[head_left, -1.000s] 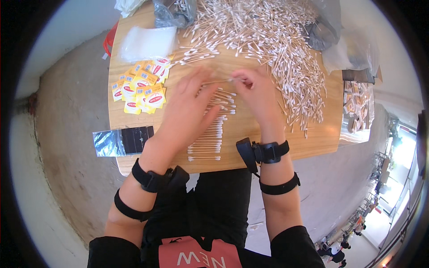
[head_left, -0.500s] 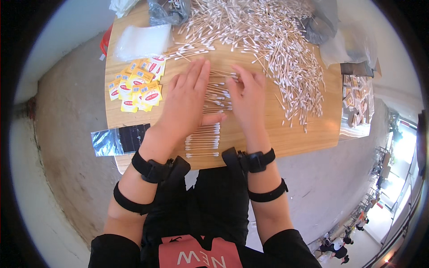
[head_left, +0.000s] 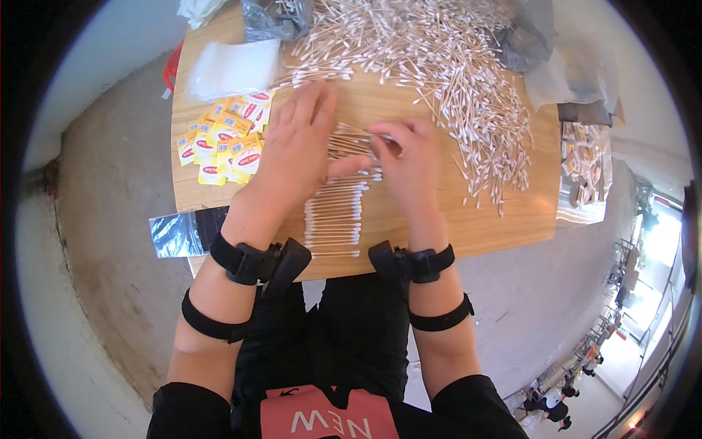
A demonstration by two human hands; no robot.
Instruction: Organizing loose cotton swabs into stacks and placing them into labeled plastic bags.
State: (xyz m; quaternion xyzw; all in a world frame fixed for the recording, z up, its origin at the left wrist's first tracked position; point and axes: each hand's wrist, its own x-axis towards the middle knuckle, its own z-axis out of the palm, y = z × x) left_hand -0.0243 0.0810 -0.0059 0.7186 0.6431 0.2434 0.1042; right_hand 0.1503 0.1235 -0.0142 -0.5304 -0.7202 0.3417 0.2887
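Cotton swabs with wooden sticks lie side by side in a row point(head_left: 334, 214) running away from the table's near edge. My left hand point(head_left: 298, 143) lies flat at the row's left side, fingers stretched out and thumb spread across the sticks. Between my hands is a looser bunch of cotton swabs point(head_left: 347, 140), its left ends hidden under the left hand. At the right ends of this bunch, my right hand point(head_left: 409, 157) has thumb and forefinger bent together in a pinch on swab tips. A big heap of cotton swabs point(head_left: 439, 66) spreads beyond and to the right.
Yellow-and-white printed packets point(head_left: 227, 139) lie left of my left hand, with a stack of clear plastic bags point(head_left: 232, 69) behind them. A small clear bag point(head_left: 175, 235) hangs over the left table edge. Grey plastic bags point(head_left: 526, 36) border the heap; a bag of small packs point(head_left: 585, 164) is at right.
My left hand has slid slightly away and left, its thumb moving farther up the row, so more lined-up swabs show. My right hand has shifted a little, its fingers now closer at the swab ends.
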